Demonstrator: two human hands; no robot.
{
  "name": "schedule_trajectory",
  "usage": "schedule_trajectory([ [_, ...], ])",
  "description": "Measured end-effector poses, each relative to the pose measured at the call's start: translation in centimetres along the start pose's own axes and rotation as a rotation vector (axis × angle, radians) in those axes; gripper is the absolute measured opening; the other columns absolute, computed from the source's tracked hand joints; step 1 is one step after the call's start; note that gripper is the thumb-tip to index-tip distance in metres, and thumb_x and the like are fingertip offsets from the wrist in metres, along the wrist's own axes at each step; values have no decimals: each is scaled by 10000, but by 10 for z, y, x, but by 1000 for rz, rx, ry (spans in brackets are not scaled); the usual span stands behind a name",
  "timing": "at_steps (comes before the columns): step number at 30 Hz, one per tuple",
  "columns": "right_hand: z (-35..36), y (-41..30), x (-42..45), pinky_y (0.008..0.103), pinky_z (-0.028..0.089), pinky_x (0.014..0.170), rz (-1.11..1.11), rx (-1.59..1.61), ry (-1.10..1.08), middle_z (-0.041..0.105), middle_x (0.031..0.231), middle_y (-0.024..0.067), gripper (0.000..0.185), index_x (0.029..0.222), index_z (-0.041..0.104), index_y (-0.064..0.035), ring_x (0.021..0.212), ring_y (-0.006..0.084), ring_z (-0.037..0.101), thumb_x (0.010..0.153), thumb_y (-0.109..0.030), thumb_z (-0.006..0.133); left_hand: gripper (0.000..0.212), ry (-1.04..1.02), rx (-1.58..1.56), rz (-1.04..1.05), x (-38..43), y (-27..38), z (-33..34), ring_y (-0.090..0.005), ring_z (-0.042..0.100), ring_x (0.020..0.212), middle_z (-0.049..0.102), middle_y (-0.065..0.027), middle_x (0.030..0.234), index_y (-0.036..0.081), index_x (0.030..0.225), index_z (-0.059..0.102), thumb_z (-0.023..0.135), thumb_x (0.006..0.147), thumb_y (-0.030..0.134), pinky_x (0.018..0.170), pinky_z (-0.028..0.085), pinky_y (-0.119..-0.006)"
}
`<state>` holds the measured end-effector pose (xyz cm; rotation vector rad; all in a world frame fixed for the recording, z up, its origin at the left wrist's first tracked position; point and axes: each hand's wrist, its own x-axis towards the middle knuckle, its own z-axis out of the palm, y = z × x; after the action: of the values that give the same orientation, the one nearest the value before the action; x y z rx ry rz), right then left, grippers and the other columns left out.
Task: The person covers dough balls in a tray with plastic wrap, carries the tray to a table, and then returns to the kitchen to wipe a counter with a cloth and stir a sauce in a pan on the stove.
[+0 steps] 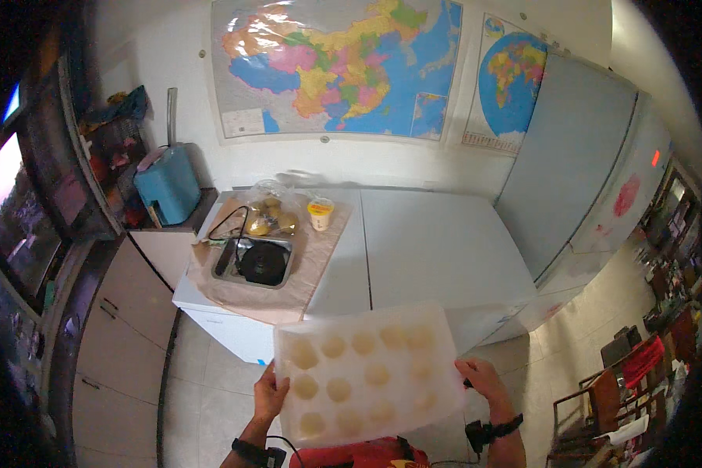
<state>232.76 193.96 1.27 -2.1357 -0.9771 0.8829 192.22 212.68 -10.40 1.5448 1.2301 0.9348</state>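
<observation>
A translucent plastic tray or box point(357, 377) is held out level in front of my body. Through its cloudy top show several round, pale yellow pieces point(377, 374), set in rough rows; what they are is too blurred to tell. My left hand point(270, 391) grips the near left side, thumb toward the top. On the opposite side my right hand point(481, 377) has hold of the right edge. A dark band with a small device sits on each wrist.
Ahead stands a white chest freezer point(444, 245). On its cloth lie a metal basin point(254, 263) with a round black object, a clear bag of round yellowish items point(272, 216), and a lidded cup point(320, 213). A tall refrigerator point(567, 158) is at right, cabinets point(123, 327) at left, a wooden chair point(605, 403) lower right.
</observation>
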Motion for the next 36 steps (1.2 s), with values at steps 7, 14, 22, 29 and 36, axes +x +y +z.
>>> schedule_trajectory([
  [7,24,-10,66,289,447,533,13,-14,-79,553,613,49,505,744,565,-16,541,135,535,846,-511,571,568,-39,-308,204,33,13,-22,-199,523,931,560,-133,1110,-17,1348,377,584,848,158,790,442,-319],
  [14,-15,44,60,301,474,561,80,108,-10,590,637,77,615,803,610,-22,569,160,589,832,-627,503,546,-77,379,326,78,38,20,-130,391,542,620,-81,790,14,1332,446,581,908,329,499,374,-308],
  [22,-112,185,-64,304,471,556,254,288,345,596,643,92,611,806,620,-20,573,171,589,832,-620,507,612,-426,227,453,85,84,239,-137,326,553,358,7,609,-15,1327,437,690,823,224,497,340,-309],
  [29,-181,304,-198,307,453,541,527,433,688,574,664,72,574,810,617,-2,573,163,558,846,-569,534,594,-751,208,887,20,119,482,-143,515,754,575,-72,905,-4,1332,428,689,816,130,675,464,-273],
  [36,-209,394,-318,315,447,532,810,592,1003,576,669,80,559,809,609,20,578,158,557,864,-531,531,559,-1354,-100,603,-111,176,665,-227,561,1013,552,-173,1179,-69,1348,331,529,838,47,860,458,-321],
])
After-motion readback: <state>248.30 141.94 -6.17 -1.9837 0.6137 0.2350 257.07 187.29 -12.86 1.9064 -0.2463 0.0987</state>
